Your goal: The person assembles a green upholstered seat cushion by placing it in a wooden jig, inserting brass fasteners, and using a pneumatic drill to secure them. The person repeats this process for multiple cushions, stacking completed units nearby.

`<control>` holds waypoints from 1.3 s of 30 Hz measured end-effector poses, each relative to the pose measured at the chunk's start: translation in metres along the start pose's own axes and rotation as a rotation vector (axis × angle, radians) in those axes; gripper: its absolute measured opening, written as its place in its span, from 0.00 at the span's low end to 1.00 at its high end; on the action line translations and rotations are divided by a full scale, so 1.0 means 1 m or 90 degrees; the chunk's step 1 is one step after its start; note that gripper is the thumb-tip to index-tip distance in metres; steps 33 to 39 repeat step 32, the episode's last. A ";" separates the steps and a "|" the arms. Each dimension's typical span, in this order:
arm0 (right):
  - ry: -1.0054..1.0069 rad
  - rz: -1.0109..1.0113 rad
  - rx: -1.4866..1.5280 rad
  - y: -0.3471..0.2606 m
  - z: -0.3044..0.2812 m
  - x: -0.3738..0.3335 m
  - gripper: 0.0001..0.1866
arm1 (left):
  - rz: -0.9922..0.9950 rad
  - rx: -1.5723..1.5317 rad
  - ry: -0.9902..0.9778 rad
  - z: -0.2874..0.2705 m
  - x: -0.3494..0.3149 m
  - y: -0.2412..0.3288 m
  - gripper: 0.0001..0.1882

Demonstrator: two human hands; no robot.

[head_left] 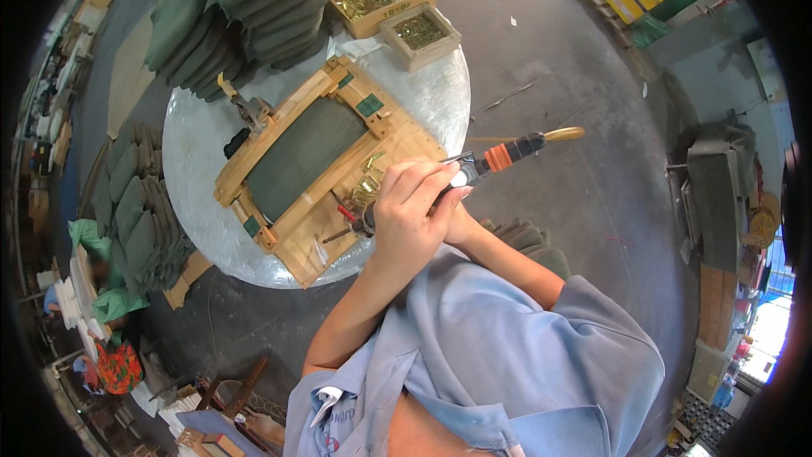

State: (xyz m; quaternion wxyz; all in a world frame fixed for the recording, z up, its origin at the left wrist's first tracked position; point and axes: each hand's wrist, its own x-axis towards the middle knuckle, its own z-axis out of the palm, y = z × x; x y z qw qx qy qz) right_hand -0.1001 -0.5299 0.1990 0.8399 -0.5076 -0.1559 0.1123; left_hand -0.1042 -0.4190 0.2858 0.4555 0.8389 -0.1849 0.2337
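My left hand (pixel 406 207) is closed around the dark body of a power screwdriver (pixel 499 156) with orange bands. Partly hidden behind it, my right hand (pixel 459 224) is closed against the same tool. The driver's thin bit points down-left over the near edge of a wooden jig (pixel 397 140). A dark grey-green panel (pixel 309 152) lies flat inside the jig's frame. Beside my left hand, a small heap of brass-coloured screws (pixel 369 182) rests on the jig board.
The jig sits on a round table (pixel 199 195) wrapped in shiny film. Beyond it stand a cardboard box (pixel 414 0) and a smaller wooden box (pixel 448 41), both holding small metal parts. Grey-green panels (pixel 271 0) are stacked at the far left, with more panels (pixel 139 195) left of the table.
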 end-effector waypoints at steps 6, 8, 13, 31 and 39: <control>-0.006 0.001 -0.081 0.023 -0.012 -0.008 0.14 | 0.010 -0.016 0.026 0.004 -0.007 -0.005 0.20; -0.007 0.020 -0.075 0.033 -0.016 -0.011 0.13 | 0.015 -0.013 0.030 0.004 -0.007 -0.004 0.20; 0.003 0.067 -0.066 0.035 -0.023 -0.015 0.15 | 0.024 0.005 0.024 0.011 -0.005 -0.005 0.18; 0.069 0.074 -0.018 0.013 -0.023 -0.011 0.27 | 0.025 0.001 0.029 0.025 0.001 -0.005 0.17; 0.070 0.067 -0.014 0.011 -0.020 -0.010 0.28 | 0.016 -0.008 0.018 0.022 0.004 -0.004 0.18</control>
